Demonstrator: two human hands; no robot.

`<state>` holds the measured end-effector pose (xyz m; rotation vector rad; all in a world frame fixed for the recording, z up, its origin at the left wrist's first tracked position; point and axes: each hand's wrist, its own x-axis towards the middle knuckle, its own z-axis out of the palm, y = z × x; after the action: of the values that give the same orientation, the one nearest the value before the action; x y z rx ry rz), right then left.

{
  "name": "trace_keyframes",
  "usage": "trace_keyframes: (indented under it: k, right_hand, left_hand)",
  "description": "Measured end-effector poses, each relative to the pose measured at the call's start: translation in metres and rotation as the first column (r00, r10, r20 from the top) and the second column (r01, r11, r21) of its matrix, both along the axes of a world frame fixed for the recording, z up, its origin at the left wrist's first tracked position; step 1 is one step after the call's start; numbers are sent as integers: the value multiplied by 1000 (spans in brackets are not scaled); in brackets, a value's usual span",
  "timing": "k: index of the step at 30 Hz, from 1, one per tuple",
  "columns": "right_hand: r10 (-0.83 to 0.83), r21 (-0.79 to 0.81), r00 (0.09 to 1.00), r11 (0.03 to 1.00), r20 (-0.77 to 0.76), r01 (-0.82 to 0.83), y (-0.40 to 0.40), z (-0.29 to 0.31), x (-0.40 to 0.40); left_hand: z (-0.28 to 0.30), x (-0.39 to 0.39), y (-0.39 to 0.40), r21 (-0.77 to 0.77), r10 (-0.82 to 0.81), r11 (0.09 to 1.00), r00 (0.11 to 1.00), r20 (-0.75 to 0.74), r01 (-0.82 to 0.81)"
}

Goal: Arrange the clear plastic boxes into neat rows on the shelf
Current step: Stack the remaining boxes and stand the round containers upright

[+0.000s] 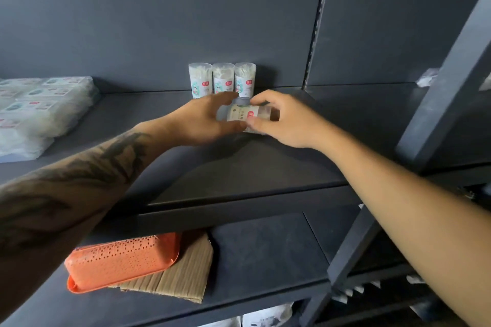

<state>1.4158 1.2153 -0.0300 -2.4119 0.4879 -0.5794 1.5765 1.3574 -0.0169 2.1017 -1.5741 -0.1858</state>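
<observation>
Three clear plastic boxes of cotton swabs (222, 78) stand upright in a row against the back wall of the dark shelf (265, 164). In front of them another clear box (243, 114) lies on its side, held between both hands just above the shelf. My left hand (204, 122) cups its left end, thumb underneath and fingers over the top. My right hand (281, 119) pinches its right end with thumb and fingers. The box's far end is hidden by my right fingers.
Wrapped packs of white goods (39, 109) fill the shelf's left end. An orange perforated basket (122, 260) lies upside down on cardboard (183, 281) on the shelf below. A dark upright post (446, 82) stands at the right.
</observation>
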Motion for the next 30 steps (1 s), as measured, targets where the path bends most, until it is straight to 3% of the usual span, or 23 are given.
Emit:
trace_keyframes:
  k: [3,14,21,30]
  right_hand:
    - [8,1,999,1000,48,-8,0,-5,-4]
    - [32,222,938,968,344,-115,10,16,-4]
    - [-72,44,961,997,268,63,25,25,12]
    - [-27,-99,975,994,219,50,46,39,29]
  left_hand:
    - [-6,4,1,-20,-75,997,997,-31,74]
    - [-8,5,11,-171,-54,985,992,-112,34]
    - [-11,5,21,-263,113,955,987,-114,-140]
    - [-8,-2,33,-249,252,927,958,-136,-280]
